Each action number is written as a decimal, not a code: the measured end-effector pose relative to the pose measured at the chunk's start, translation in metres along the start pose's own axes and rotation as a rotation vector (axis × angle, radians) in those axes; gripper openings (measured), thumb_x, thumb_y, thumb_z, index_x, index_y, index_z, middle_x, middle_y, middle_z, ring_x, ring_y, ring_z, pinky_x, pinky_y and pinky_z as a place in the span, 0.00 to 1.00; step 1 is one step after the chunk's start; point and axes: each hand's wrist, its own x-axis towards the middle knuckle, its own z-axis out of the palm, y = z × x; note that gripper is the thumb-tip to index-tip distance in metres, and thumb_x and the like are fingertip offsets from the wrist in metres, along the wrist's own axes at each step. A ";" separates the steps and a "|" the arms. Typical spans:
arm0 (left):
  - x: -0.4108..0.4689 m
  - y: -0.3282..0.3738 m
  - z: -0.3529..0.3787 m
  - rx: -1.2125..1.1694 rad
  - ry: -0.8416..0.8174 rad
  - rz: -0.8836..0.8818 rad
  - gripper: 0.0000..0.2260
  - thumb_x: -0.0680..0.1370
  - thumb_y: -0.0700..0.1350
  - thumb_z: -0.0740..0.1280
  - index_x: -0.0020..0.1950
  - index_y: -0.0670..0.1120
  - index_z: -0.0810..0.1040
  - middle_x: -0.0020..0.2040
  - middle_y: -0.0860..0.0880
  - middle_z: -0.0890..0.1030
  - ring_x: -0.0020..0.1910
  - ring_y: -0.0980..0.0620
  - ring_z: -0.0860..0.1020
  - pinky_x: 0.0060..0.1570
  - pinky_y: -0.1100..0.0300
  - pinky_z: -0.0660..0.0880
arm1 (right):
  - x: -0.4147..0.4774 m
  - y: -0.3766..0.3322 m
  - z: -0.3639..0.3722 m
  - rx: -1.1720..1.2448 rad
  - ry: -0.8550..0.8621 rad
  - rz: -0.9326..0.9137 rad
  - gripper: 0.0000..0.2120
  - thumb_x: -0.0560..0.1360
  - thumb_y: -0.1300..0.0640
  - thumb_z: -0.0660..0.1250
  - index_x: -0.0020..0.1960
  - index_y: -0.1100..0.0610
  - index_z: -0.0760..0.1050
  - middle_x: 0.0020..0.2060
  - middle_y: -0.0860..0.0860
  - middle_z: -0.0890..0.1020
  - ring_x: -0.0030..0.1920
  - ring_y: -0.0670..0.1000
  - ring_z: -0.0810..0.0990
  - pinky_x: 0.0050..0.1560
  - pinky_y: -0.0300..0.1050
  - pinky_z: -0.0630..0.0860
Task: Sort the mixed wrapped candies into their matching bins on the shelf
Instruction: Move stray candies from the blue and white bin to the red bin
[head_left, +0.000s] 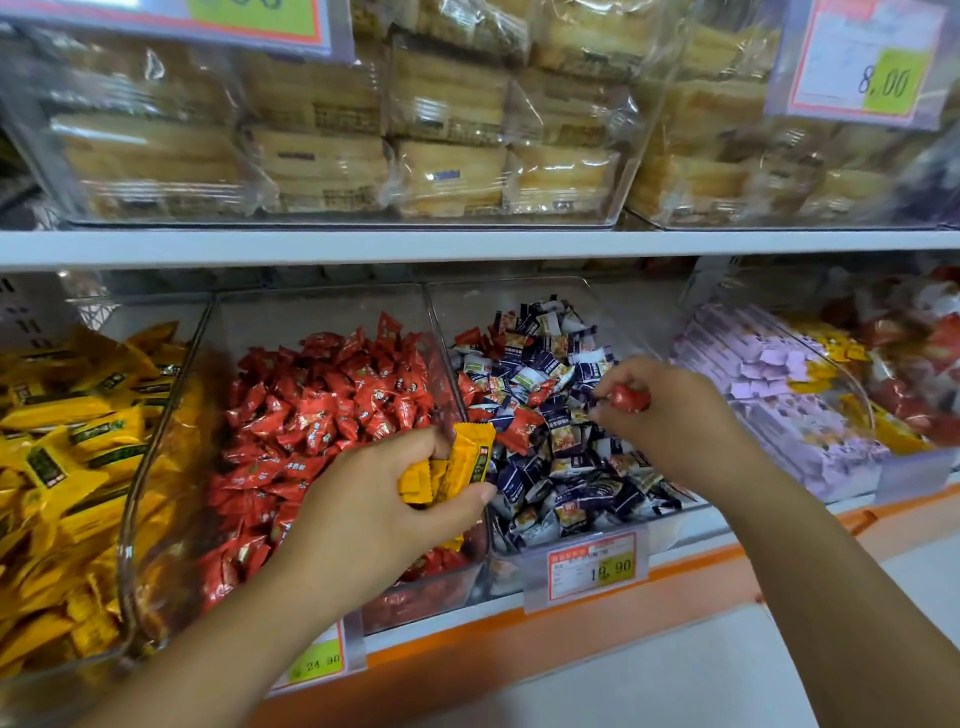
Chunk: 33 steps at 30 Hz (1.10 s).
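At frame centre, the left hand (384, 499) clutches several yellow wrapped candies (457, 462) over the red-candy bin (441, 332), while the right hand (670, 410) pinches one red wrapped candy (629, 399) above the navy-and-white candy bin (597, 291).

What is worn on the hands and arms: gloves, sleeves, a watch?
Nothing visible. The left hand and right hand are ungloved, no rings or watch showing; the left forearm and right forearm are bare to the frame's edge, no sleeve in view.
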 end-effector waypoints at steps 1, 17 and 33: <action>0.000 0.000 0.000 0.000 0.000 0.003 0.12 0.68 0.64 0.68 0.39 0.58 0.73 0.28 0.55 0.73 0.23 0.57 0.64 0.25 0.66 0.59 | 0.002 -0.002 -0.001 0.016 0.041 -0.013 0.04 0.76 0.56 0.69 0.48 0.47 0.77 0.39 0.41 0.77 0.35 0.41 0.75 0.30 0.31 0.68; 0.000 -0.004 -0.003 0.002 -0.004 -0.041 0.18 0.65 0.69 0.65 0.42 0.56 0.72 0.27 0.54 0.71 0.23 0.57 0.62 0.26 0.61 0.60 | 0.025 -0.030 0.021 -0.134 -0.201 -0.261 0.12 0.80 0.54 0.64 0.63 0.49 0.75 0.56 0.47 0.72 0.52 0.47 0.73 0.50 0.40 0.67; -0.006 -0.008 -0.008 0.013 -0.080 -0.023 0.13 0.69 0.67 0.67 0.40 0.61 0.71 0.30 0.55 0.70 0.26 0.55 0.64 0.31 0.58 0.62 | 0.018 -0.044 0.010 -0.053 -0.336 -0.239 0.05 0.77 0.51 0.67 0.51 0.41 0.74 0.47 0.41 0.77 0.39 0.36 0.76 0.34 0.30 0.68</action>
